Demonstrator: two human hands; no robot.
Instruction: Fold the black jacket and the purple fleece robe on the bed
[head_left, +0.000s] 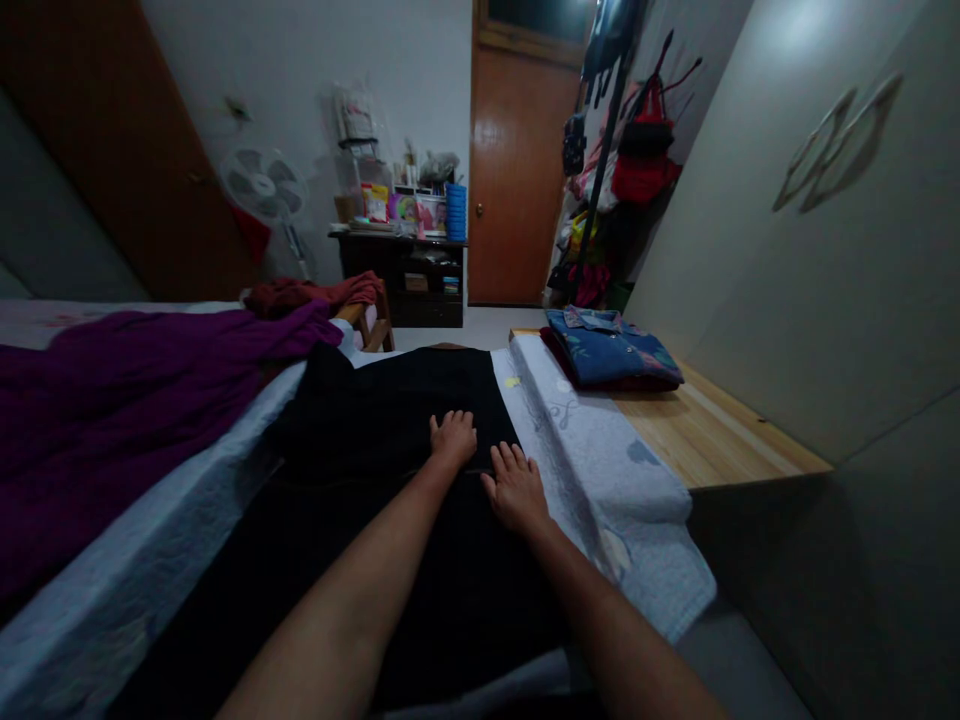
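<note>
A black garment (382,410) lies spread over a pale patterned cloth (570,400), with a seam or zip line running across it. Flat on the garment's upper part rests my left hand (454,438), fingers stretched forward. My right hand (517,488) presses beside it near the garment's right edge, fingers spread and holding nothing. Both palms face down, with a small gap between the hands. What kind of garment it is I cannot tell, since its dark folds blend together.
A folded blue patterned shirt (611,345) sits on a wooden board (720,430) at the right, below a cabinet (840,250). Purple fabric (150,390) covers the left side. Farther back are a fan (262,185), a dark shelf unit (397,280) and a door (517,170).
</note>
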